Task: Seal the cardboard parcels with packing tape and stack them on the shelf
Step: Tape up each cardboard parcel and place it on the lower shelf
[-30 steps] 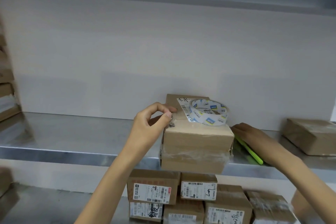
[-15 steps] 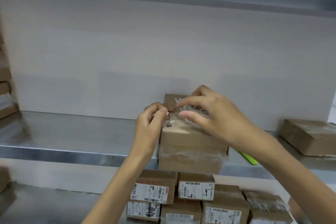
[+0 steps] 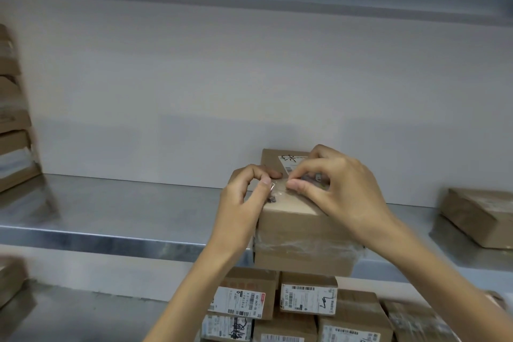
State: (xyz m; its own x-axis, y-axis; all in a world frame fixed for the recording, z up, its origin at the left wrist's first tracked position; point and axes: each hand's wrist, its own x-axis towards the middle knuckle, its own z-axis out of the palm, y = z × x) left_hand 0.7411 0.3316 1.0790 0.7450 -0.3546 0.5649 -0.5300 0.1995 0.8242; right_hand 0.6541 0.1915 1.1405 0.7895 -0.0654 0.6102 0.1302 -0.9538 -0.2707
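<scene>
A brown cardboard parcel (image 3: 302, 219) stands at the front edge of the steel shelf (image 3: 125, 203), with clear film around its lower half. My left hand (image 3: 244, 197) is at the parcel's top left corner, thumb and forefinger pinching the loose end of the clear tape (image 3: 277, 189). My right hand (image 3: 344, 189) lies over the top of the parcel and closes around the tape roll (image 3: 313, 179), of which only a sliver shows between the fingers. The two thumbs are a few centimetres apart.
Another parcel (image 3: 477, 214) lies on the same shelf at the far right. A blurred stack of boxes (image 3: 14, 119) stands at the left end. Several labelled parcels (image 3: 308, 300) are piled on the lower shelf, below my arms. A steel shelf runs overhead.
My right hand came up from the shelf at the parcel's right side and closed over the tape roll on top. The left hand kept its pinch at the corner.
</scene>
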